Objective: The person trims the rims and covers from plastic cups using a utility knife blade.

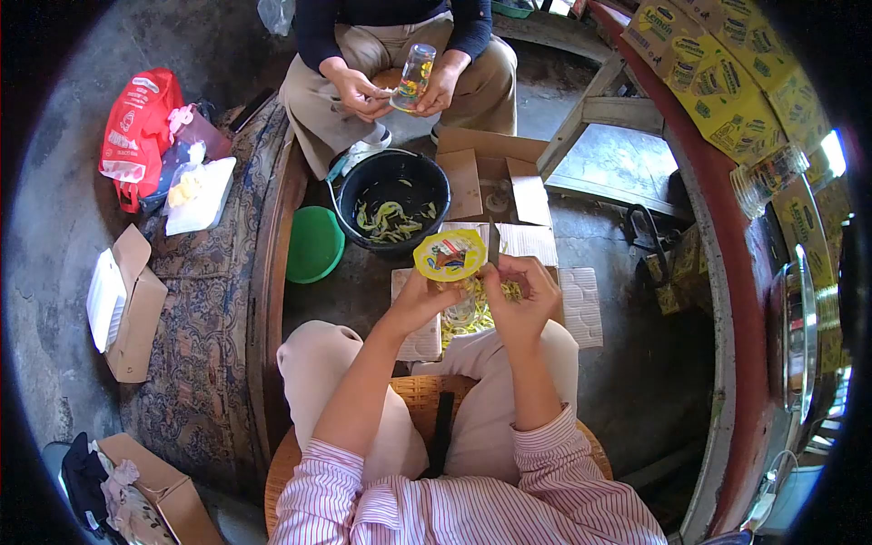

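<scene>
Concrete floor [636, 391]: carton [581, 309] set, yellow strips [451, 338] already heaped
Left grip [420, 302]: curled under yellow-printed cover [450, 255]
Right grip [524, 292]: knife [493, 243] pinched
Cover: seemingly uncut

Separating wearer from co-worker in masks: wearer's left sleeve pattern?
The left sleeve is white with thin reddish stripes, clearest in the head view.
</scene>
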Available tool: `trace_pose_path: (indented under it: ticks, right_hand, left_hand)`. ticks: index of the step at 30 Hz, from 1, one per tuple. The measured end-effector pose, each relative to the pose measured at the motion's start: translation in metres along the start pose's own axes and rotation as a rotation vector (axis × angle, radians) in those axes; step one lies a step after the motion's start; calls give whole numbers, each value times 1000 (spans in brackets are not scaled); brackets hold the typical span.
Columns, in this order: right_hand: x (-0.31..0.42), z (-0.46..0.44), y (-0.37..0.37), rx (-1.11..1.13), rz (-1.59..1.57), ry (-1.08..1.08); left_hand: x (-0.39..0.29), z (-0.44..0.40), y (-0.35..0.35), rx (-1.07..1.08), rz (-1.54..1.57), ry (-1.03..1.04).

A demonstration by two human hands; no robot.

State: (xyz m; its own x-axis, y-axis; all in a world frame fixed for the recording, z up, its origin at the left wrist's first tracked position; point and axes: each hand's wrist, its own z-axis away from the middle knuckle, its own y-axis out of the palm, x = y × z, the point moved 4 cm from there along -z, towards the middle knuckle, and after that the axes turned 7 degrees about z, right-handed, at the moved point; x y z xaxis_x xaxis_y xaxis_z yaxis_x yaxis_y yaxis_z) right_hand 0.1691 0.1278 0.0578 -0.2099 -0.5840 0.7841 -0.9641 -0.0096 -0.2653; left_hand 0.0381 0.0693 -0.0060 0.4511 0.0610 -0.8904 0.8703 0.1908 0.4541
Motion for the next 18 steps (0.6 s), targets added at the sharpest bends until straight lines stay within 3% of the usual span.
trace_pose_path:
  ticks: [18]
  right_hand:
    - [5, 9, 9, -48, 54, -51]
  left_hand:
    - [-3, -8, 5, 14, -191, 325]
